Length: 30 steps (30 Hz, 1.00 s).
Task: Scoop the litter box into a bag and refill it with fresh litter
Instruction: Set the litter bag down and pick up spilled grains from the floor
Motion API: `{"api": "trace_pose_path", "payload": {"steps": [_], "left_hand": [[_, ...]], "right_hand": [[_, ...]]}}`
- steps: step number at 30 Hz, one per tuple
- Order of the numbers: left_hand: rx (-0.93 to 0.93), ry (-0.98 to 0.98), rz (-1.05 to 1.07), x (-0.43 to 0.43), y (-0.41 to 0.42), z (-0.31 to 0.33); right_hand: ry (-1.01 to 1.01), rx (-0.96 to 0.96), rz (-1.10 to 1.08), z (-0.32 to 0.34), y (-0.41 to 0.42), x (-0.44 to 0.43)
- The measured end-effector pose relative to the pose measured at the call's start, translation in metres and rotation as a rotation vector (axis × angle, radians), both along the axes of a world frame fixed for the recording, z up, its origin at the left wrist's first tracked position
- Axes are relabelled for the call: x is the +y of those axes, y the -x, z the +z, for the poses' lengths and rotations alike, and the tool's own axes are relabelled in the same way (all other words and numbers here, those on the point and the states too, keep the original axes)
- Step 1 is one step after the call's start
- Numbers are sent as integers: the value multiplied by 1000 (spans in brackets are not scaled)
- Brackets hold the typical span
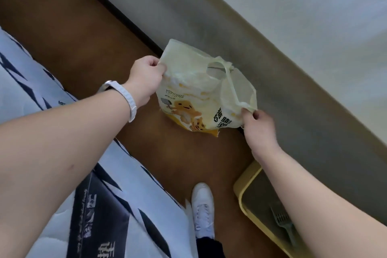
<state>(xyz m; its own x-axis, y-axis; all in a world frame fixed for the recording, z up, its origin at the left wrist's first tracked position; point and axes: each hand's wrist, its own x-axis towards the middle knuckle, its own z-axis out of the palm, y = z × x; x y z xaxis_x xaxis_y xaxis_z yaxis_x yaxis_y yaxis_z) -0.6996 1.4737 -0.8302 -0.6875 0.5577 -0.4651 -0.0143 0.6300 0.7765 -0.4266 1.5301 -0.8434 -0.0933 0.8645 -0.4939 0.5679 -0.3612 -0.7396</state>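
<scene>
Pinching pale yellow printed plastic litter bag (194,98) by both top corners, left grip (146,77) and right grip (259,130) closed on it, at wall edge of brown floor (178,163). Refill apparently not yet poured; yellow plastic litter box (244,178) alongside, grey slotted scoop (282,224) lying inside.

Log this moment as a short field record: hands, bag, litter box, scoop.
left hand: pinches one top corner of the bag
right hand: pinches the bag's other top corner
bag: cat litter, pale yellow, held between both hands over the floor
litter box: yellow, lower right, by the wall
scoop: lies inside the litter box
shoe: white, on the floor beside the litter box
</scene>
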Motion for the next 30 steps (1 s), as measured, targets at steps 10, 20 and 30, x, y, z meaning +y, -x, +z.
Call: {"api": "trace_pose_path", "payload": {"steps": [10,20,30], "left_hand": [[32,35,-111,55,-23,-52],[53,35,-203,72,-49,-25],[262,61,-428,1,-72,13]], "right_hand": [[-6,-93,-17,-65,-19,37],[-7,-85,-33,-44,-44,35],[-245,-249,291,13,-58,-7]]}}
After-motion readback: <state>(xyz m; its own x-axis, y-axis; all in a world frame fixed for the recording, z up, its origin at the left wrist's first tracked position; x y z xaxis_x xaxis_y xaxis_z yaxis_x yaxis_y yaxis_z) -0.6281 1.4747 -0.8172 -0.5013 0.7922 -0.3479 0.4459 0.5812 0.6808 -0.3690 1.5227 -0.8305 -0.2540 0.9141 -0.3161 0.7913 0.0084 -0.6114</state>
